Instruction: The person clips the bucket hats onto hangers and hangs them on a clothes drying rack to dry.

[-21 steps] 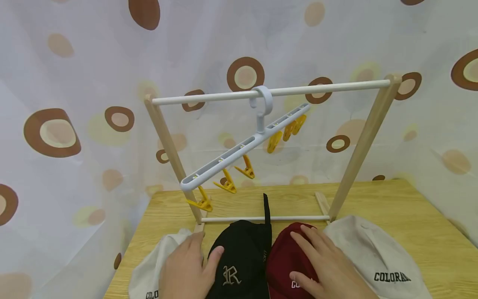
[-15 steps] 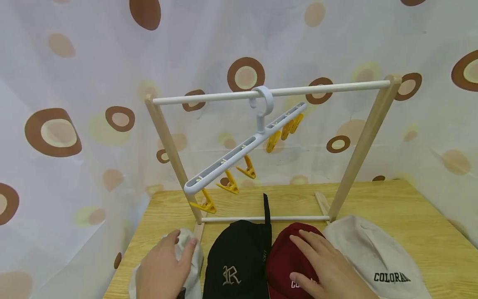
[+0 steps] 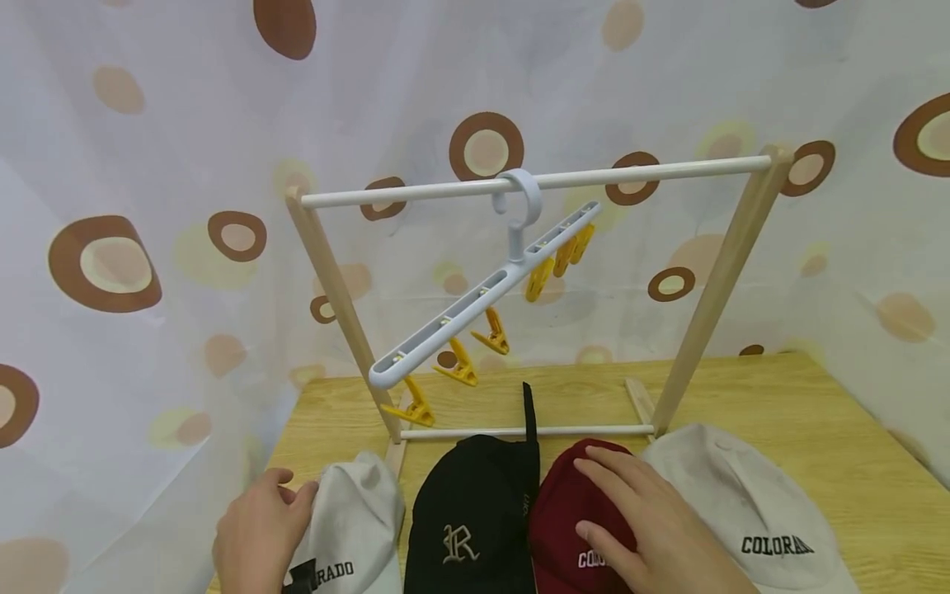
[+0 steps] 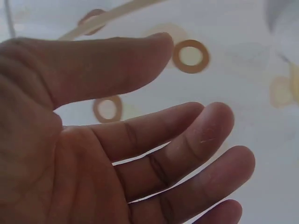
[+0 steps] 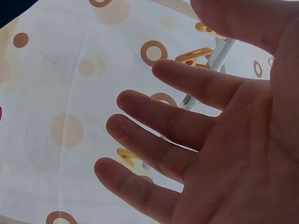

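Table [image 3: 876, 470] of light wood carries, in the head view, one row of caps: from left to right a white cap [image 3: 364, 511], a black cap [image 3: 471, 503], a red cap [image 3: 555, 511] and a pale grey cap [image 3: 742, 495]. The left hand [image 3: 260, 532] is at the outer left edge of the white cap, with its thumb tip at the cloth and its fingers loosely bent. The right hand [image 3: 646, 520] is above the red cap and covers its right part, fingers lying long and relaxed. From this height I cannot tell well whether either hand really touches the cloth. Behind the caps stands a rack [image 3: 717, 297], and from its upper bar hangs a white hanger [image 3: 517, 247] with yellow clips [image 3: 497, 337], three on each half. A sheet [image 3: 148, 181] with round spots is at the back.

In the left wrist view, the thumb is apart from the slightly bent fingers, so there is a wide gap between them, and the palm holds nothing. A pale bar [image 4: 112, 17] crosses at the top.

In the right wrist view, the fingers are spread and almost straight, the palm bare, with nothing in grip. Clips and hanger show partly behind them.
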The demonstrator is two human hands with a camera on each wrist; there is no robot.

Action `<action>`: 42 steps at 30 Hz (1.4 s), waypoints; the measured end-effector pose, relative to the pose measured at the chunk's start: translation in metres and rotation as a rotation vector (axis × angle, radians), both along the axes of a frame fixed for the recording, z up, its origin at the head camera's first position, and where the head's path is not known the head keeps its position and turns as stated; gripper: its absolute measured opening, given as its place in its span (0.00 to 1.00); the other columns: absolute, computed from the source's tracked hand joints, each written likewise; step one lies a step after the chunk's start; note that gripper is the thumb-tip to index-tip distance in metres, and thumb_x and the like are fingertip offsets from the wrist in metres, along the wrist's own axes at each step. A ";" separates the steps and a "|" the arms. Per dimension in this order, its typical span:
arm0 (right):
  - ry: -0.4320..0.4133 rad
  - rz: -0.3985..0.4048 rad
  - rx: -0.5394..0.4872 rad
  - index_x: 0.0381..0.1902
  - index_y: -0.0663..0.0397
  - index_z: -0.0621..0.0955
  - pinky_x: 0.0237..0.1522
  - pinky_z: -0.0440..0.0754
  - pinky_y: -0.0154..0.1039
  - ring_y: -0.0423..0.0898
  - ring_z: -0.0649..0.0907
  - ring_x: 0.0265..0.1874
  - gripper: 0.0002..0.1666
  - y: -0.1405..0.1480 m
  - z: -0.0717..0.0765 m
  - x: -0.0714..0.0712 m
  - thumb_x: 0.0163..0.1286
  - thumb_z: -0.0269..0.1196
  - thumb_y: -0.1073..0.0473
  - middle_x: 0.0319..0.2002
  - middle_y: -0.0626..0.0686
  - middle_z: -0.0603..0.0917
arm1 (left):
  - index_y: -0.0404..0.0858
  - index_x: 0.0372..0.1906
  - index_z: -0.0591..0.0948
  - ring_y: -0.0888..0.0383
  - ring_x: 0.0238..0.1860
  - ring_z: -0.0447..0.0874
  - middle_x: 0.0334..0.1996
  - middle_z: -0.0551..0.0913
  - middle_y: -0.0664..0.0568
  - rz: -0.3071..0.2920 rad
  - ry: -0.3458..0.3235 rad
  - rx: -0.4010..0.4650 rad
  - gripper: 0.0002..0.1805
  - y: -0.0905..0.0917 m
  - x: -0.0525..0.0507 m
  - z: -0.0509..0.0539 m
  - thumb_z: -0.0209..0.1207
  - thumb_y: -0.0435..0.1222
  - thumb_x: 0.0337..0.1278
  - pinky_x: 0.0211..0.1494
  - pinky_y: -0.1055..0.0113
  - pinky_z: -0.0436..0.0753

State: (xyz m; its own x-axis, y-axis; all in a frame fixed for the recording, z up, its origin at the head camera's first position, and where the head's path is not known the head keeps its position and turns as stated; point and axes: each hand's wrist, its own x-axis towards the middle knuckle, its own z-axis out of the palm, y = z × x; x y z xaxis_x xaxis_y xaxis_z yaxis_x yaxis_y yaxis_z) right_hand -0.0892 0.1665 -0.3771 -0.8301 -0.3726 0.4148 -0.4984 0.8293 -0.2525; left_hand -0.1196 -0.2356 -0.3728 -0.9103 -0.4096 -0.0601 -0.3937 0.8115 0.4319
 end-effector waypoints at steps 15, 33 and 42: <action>0.016 -0.006 -0.023 0.64 0.44 0.77 0.53 0.82 0.53 0.47 0.79 0.61 0.34 -0.001 0.000 0.001 0.60 0.71 0.46 0.64 0.47 0.78 | 0.30 0.38 0.81 0.49 0.30 0.81 0.29 0.84 0.43 -0.139 -0.231 0.035 0.27 -0.011 -0.017 -0.047 0.59 0.54 0.59 0.30 0.54 0.77; -0.002 0.004 0.013 0.64 0.43 0.76 0.54 0.82 0.51 0.47 0.79 0.61 0.34 0.001 0.000 0.000 0.61 0.70 0.45 0.64 0.47 0.78 | 0.35 0.27 0.77 0.50 0.27 0.78 0.24 0.80 0.45 -0.093 -0.189 0.012 0.16 -0.005 -0.017 -0.041 0.58 0.44 0.59 0.27 0.56 0.74; -0.107 -0.006 0.028 0.64 0.40 0.76 0.55 0.82 0.52 0.47 0.79 0.61 0.32 0.001 -0.002 -0.001 0.64 0.66 0.40 0.64 0.47 0.78 | 0.42 0.18 0.70 0.54 0.20 0.73 0.16 0.74 0.49 -0.057 0.037 -0.038 0.17 -0.003 -0.011 -0.026 0.53 0.39 0.64 0.26 0.59 0.67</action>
State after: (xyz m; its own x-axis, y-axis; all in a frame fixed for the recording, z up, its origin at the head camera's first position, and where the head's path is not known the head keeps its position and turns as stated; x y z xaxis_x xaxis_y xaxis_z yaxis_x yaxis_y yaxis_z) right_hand -0.0897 0.1679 -0.3789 -0.8715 -0.3776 0.3128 -0.4646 0.8399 -0.2805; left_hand -0.1303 -0.2387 -0.3992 -0.9337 -0.3580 -0.0112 -0.3303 0.8484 0.4138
